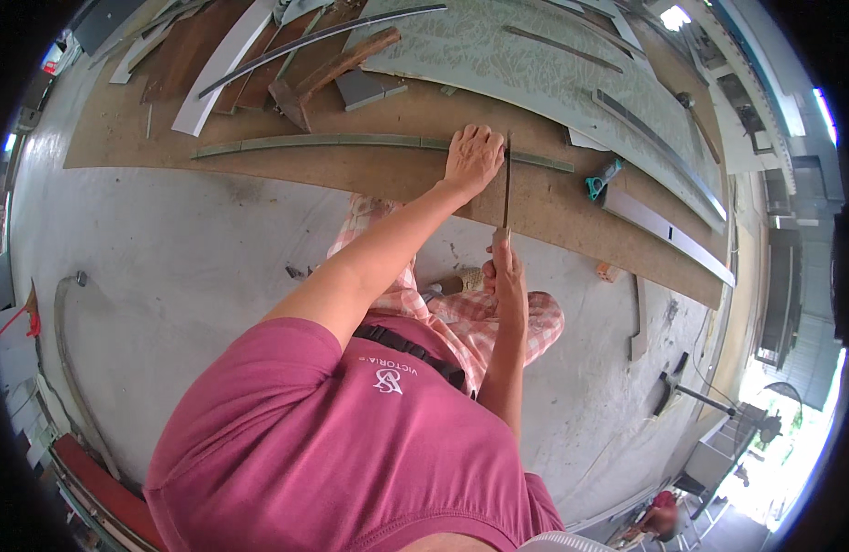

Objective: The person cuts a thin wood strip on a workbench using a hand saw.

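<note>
A person in checked trousers closes the right hand (505, 272) around the pale wooden handle of a long-bladed tool (507, 198), its thin blade pointing away from the body. Just ahead, the left hand (473, 160) bends its fingers over a long grey-green strip (342, 141), gripping it against the brown surface (535, 219). The blade crosses the strip immediately right of the left hand; whether the edge touches it cannot be told. The strip runs out to both sides of the left hand, its longer stretch to the left.

To the right of the hands lie a teal-and-black tool (604, 179) and, beside it, a silvery bar (668, 235). Beyond the left hand, a large pale green patterned panel (470, 78) covers part of the surface, with a narrow dark strip (561, 49) on top. Farther off to the left of the hands are a flat grey piece (362, 90), a wooden-handled hammer (340, 72) and a white board (224, 66). A long dark, curved-looking strip (323, 41) reaches across the white board, past the hammer's far side.
</note>
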A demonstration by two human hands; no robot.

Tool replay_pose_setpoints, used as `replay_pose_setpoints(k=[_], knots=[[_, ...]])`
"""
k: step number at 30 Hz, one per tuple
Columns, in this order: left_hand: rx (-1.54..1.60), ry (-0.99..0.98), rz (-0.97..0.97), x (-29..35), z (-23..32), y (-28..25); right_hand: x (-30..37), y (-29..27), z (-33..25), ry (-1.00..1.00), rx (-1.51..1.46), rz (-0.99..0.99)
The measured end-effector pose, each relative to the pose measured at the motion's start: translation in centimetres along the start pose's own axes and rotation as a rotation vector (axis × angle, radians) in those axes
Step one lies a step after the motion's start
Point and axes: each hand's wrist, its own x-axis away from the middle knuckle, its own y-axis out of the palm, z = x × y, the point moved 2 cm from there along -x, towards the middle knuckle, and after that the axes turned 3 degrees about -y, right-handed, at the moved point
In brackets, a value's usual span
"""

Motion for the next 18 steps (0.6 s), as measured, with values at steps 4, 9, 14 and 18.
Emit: replay_pose_setpoints(k=[4,9,14,18], knots=[[-0.025,0.01,0.001,0.0,-0.1,-0.1,0.1,0.2,-0.4,-0.01,-0.054,-0.009],[-0.016,0.008,-0.012,0.1,-0.1,-0.1,-1.4,0.4,-1.0,-0.045,-0.029,-0.014],[-0.008,0.002,-0.029,0.1,0.2,-0.2,0.8,-0.2,0.6,-0.028,0.009,0.009],[-0.016,0.006,-0.006,0.1,-0.2,-0.1,0.1,0.2,-0.7,0.008,-0.016,-0.023]])
